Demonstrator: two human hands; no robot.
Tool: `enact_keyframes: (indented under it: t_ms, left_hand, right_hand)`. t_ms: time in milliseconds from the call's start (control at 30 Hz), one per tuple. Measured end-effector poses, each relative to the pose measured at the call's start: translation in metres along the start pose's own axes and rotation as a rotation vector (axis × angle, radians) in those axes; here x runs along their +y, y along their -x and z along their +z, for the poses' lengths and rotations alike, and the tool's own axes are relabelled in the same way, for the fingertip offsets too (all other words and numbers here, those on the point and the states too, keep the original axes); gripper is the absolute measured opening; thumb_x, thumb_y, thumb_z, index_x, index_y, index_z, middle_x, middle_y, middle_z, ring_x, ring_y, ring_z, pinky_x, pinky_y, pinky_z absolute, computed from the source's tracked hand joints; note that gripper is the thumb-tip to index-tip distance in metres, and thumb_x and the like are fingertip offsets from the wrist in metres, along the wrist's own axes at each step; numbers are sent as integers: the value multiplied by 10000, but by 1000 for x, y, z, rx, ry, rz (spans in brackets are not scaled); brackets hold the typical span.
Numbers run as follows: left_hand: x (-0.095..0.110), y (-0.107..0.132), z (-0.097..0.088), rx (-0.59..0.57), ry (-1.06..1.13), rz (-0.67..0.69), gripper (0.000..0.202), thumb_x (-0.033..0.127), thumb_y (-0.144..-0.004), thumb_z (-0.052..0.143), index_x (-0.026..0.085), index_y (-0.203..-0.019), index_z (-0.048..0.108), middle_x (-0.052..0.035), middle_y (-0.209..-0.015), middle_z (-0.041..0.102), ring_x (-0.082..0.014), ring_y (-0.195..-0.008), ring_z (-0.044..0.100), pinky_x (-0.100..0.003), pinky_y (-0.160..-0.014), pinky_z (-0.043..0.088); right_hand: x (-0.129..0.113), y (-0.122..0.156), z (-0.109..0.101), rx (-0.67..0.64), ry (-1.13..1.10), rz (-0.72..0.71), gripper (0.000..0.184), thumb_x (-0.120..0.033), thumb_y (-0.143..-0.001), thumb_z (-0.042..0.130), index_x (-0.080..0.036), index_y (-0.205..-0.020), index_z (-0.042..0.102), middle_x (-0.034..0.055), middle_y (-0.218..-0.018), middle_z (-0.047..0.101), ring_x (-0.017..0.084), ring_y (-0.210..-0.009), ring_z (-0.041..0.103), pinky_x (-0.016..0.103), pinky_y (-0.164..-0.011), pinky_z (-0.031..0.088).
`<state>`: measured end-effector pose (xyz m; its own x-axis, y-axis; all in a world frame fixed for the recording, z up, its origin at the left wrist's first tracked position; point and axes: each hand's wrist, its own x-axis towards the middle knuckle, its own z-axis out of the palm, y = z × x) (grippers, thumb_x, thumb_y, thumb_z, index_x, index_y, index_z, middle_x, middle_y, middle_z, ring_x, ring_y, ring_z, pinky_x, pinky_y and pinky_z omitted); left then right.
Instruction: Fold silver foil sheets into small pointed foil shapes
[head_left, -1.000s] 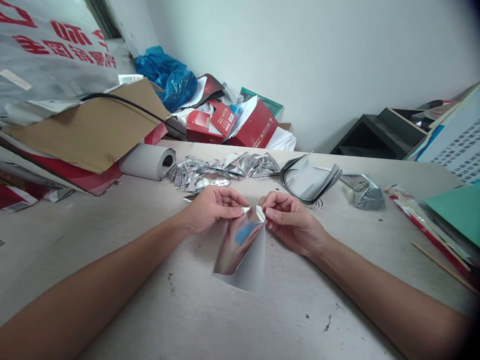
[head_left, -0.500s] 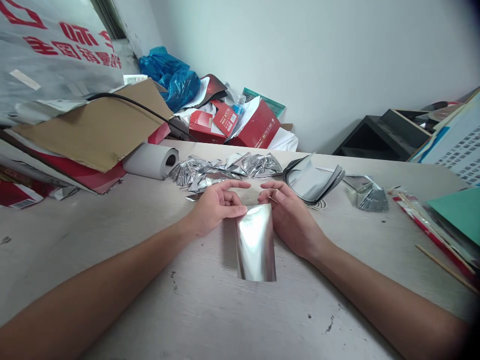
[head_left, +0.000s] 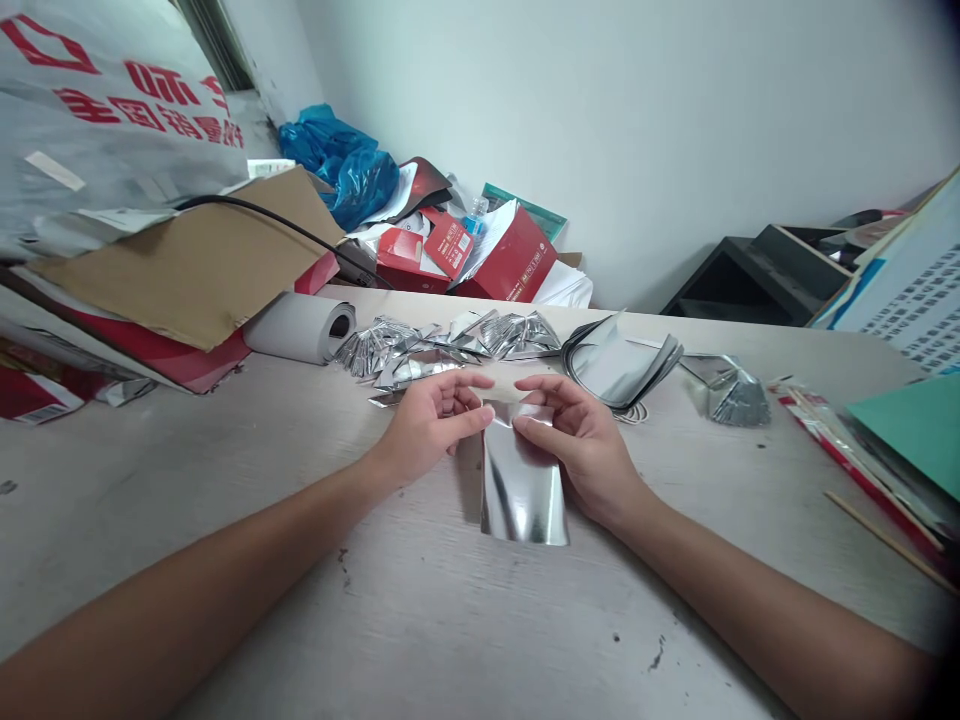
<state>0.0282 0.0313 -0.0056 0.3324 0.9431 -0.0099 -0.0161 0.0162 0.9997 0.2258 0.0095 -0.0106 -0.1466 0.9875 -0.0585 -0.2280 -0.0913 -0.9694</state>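
Note:
A shiny silver foil sheet [head_left: 523, 490] is held up by its far edge, a little above the table, its near end hanging toward me. My left hand [head_left: 439, 420] pinches the far left corner between thumb and fingers. On the other side my right hand [head_left: 581, 440] grips the top right part, its thumb lying flat on the foil's face and its fingers behind. The fingers behind the sheet are partly hidden. Beyond the hands lie folded silver foil fans [head_left: 517, 335] and a curled stack of foil sheets [head_left: 622, 360].
A white paper roll [head_left: 296, 328] lies at the back left beside cardboard [head_left: 195, 260]. Another foil fan [head_left: 735, 395] lies to the right, near a green sheet [head_left: 911, 425] and a thin stick [head_left: 889, 540]. Red boxes [head_left: 510, 260] stand along the wall.
My right thumb has come down onto the foil, so the right hand now grips it too. The sheet has shifted slightly right and its near end has lifted a bit.

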Motion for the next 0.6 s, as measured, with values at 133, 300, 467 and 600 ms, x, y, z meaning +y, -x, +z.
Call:
enact_keyframes:
  t_ms: [133,300,467,600]
  left_hand:
    - [1,-1,1,15,-13,5,260,363,-815,812,134,-794,691,16,-710,596,-20,-517,415,-170,-451,315]
    - [2,-1,5,68,1,40,225,356,-819,812,151,-791,725,28,-657,601,-29,-524,425,-182,-489,334]
    - [0,0,5,123,-3,61,228,373,-804,827,157,-822,755,20,-666,628,-36,-524,450,-187,-484,343]
    - [-3,-1,5,145,19,88,236,385,-803,836,162,-840,769,17,-659,630,-37,-524,461,-180,-476,355]
  right_hand:
    - [2,1,0,73,71,-80,389,-345,-730,851,-218,-1060,689,-11,-925,592,42,-740,525,212,-639,418]
    - [2,1,1,60,84,-116,444,-343,-748,844,-258,-1150,675,-10,-992,597,64,-837,556,225,-739,452]
    - [-1,1,0,41,9,-65,583,-343,-742,856,-299,-1279,633,6,-1015,649,98,-859,596,258,-776,483]
    - [-2,2,-2,-24,-81,-12,534,-325,-729,864,-263,-1223,670,14,-942,695,100,-808,613,248,-733,472]
